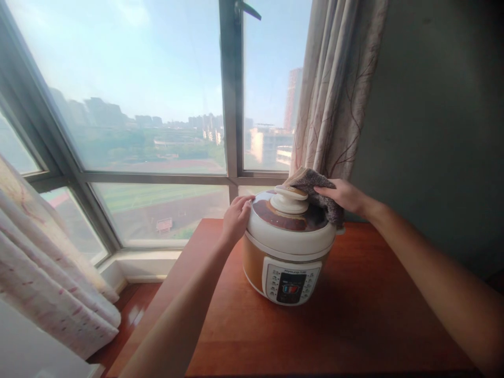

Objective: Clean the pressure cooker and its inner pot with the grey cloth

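An electric pressure cooker (291, 243) with a white and tan body, a brown lid top and a white knob (289, 200) stands upright on the wooden table. My left hand (237, 218) is at the left rim of its lid, fingers bent over the edge and steadying it. In my right hand (346, 196) is a grey-brown cloth (315, 184), pinched between thumb and fingers. The cloth lies against the back right of the lid, beside the knob, and drapes down over the rim. On the cooker's front is a control panel (292, 283) with a dark display.
The reddish-brown table (378, 294) carries the cooker. Behind it are large windows (149, 131) in grey frames. A patterned curtain (334, 89) hangs behind the cooker, and another curtain (51, 278) hangs at the left. A dark wall (425, 131) is on the right.
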`<state>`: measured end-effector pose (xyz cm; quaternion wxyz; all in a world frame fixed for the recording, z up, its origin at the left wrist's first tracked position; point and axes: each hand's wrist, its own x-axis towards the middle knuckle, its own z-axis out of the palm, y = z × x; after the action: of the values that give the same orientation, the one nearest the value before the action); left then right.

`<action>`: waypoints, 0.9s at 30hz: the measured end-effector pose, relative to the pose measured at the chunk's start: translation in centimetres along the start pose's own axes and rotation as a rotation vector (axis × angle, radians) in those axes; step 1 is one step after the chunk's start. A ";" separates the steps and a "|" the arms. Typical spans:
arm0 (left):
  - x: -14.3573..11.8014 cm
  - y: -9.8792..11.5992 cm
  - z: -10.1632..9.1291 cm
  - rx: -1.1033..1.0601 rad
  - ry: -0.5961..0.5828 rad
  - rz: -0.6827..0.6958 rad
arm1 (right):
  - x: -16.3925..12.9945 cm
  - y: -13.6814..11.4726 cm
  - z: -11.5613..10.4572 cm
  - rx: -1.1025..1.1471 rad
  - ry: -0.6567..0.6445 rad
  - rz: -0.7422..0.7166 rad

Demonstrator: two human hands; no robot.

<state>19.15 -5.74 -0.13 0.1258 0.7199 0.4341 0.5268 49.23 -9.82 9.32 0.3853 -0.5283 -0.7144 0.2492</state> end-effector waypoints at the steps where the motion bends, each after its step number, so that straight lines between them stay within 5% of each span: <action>1: 0.0 0.0 0.0 0.004 -0.001 -0.004 | -1.1 0.3 -0.4 -0.054 0.002 -0.033; 4: 0.1 -0.2 0.1 0.007 -0.001 -0.011 | -4.0 1.2 -1.6 -0.113 -0.041 -0.061; 10: 0.1 -0.3 0.0 0.001 -0.007 -0.006 | -6.4 2.9 -3.4 0.167 -0.075 0.055; 21: 0.2 -0.3 0.1 0.001 0.002 -0.007 | -2.3 5.9 -2.1 0.205 0.050 0.129; 27: 0.1 -0.5 0.1 0.003 -0.005 -0.003 | 1.1 8.8 -3.2 0.171 0.309 0.283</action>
<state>18.97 -5.30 -0.42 0.1265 0.7208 0.4357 0.5240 56.59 -6.11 4.78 0.4949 -0.6204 -0.5419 0.2764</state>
